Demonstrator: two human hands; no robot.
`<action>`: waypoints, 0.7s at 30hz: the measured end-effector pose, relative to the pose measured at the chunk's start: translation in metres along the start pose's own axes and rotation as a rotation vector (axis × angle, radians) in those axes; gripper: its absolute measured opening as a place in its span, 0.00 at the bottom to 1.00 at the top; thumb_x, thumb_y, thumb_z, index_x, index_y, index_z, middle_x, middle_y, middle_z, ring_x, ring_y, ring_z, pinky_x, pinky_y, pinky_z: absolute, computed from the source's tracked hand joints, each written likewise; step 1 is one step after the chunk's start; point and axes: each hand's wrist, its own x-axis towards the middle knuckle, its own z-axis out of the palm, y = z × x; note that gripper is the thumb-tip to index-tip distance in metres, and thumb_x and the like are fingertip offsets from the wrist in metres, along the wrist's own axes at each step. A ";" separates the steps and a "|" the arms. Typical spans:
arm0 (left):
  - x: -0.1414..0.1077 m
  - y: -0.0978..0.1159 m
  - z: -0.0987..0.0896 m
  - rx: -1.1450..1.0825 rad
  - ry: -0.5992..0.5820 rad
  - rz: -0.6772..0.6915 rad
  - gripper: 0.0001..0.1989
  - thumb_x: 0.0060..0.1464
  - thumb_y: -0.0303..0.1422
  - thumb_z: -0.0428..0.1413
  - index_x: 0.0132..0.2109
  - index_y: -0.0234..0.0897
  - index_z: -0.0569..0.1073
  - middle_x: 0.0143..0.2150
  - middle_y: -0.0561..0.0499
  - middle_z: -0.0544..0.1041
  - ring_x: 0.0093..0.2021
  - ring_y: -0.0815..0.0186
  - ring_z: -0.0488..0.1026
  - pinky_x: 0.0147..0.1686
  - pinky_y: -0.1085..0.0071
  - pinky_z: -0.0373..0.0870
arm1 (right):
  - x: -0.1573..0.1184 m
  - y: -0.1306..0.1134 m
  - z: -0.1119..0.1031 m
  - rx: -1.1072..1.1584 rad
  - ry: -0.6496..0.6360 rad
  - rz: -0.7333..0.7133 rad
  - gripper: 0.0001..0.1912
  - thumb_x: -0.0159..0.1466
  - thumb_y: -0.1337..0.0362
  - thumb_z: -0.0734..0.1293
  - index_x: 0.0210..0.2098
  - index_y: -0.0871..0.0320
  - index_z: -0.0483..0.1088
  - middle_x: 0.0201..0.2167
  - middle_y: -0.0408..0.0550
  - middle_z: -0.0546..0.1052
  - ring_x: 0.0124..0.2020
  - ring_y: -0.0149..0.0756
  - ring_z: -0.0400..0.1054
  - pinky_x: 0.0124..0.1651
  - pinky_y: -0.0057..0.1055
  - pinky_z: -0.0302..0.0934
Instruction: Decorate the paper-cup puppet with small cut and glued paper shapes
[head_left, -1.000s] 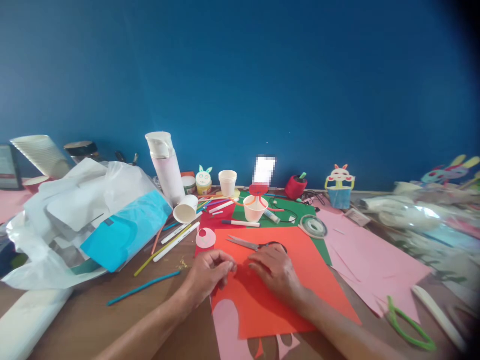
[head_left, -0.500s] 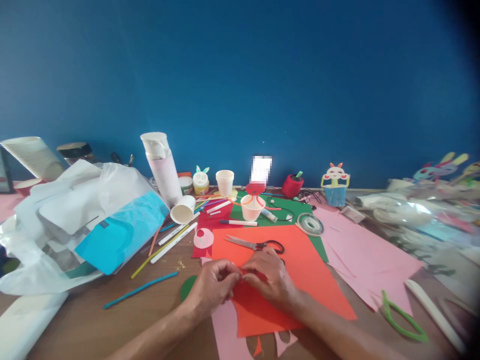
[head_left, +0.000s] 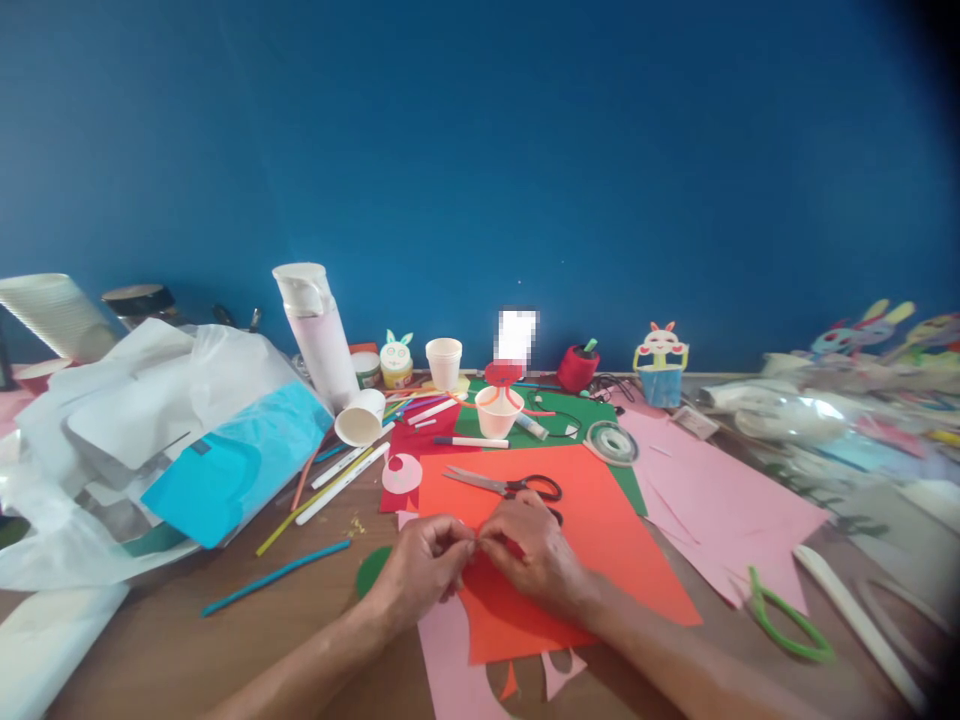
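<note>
My left hand [head_left: 429, 562] and my right hand [head_left: 534, 548] meet fingertip to fingertip over an orange paper sheet [head_left: 592, 560]. Both are closed in a pinch. Whatever lies between the fingertips is too small and hidden to name. Just beyond my right hand, black-handled scissors [head_left: 504, 486] lie on the orange sheet, blades pointing left. Pink paper with cut-outs [head_left: 450, 660] sticks out below the sheet, near small scraps [head_left: 561, 672]. A green paper circle [head_left: 373, 572] is partly behind my left hand.
Farther back stand a white cup [head_left: 498, 412] with red-orange pieces, a tape roll [head_left: 611, 442] and a marker [head_left: 471, 442]. At left are a plastic bag [head_left: 247, 350], a blue pipe cleaner [head_left: 276, 578] and a tall flask [head_left: 324, 345]. Pink sheets [head_left: 739, 500] and a green loop [head_left: 787, 625] lie right.
The whole view has shifted slightly, so things sit a little farther left and higher. Both hands keep their fingertips together over the orange sheet, with little other movement.
</note>
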 end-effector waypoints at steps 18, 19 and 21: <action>-0.002 0.008 -0.004 0.063 -0.044 -0.036 0.09 0.46 0.36 0.50 0.24 0.35 0.63 0.12 0.59 0.61 0.11 0.75 0.57 0.11 0.79 0.52 | -0.002 -0.001 0.001 0.023 -0.019 0.022 0.05 0.58 0.70 0.58 0.27 0.58 0.64 0.23 0.42 0.71 0.25 0.28 0.61 0.35 0.32 0.48; -0.002 0.009 -0.003 0.064 -0.042 -0.036 0.09 0.46 0.36 0.50 0.24 0.35 0.63 0.12 0.59 0.61 0.11 0.75 0.57 0.11 0.79 0.52 | -0.002 -0.001 0.000 0.022 -0.018 0.019 0.05 0.58 0.70 0.58 0.27 0.58 0.64 0.23 0.42 0.71 0.25 0.28 0.61 0.35 0.31 0.48; -0.002 0.010 -0.003 0.066 -0.043 -0.034 0.10 0.46 0.36 0.50 0.24 0.35 0.63 0.12 0.59 0.61 0.11 0.75 0.57 0.11 0.79 0.52 | -0.001 -0.002 0.000 0.016 -0.017 0.010 0.06 0.58 0.70 0.58 0.27 0.58 0.63 0.23 0.42 0.71 0.25 0.28 0.61 0.34 0.31 0.48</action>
